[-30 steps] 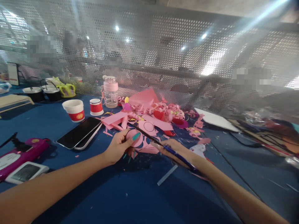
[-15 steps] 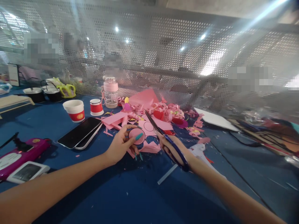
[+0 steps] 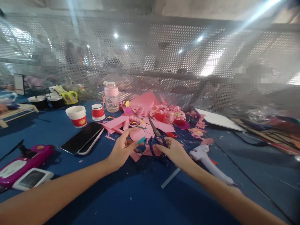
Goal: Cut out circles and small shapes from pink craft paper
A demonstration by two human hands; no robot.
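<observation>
Head view: pink paper disc [image 3: 137, 134] pinched in left hand [image 3: 122, 150].

A blue-covered table [image 3: 131, 200] fills the near ground, running back to a tall screen of perforated silver metal [image 3: 164, 62] that closes off the far side. Through its holes shine several round ceiling lamps [image 3: 115, 35] and a bright glare [image 3: 208, 67] to the right, with blurred figures of other people dimly seen beyond. Above the screen a pale ceiling beam [image 3: 211, 7] shows, crossed by a slanting streak of light [image 3: 260, 12].
</observation>
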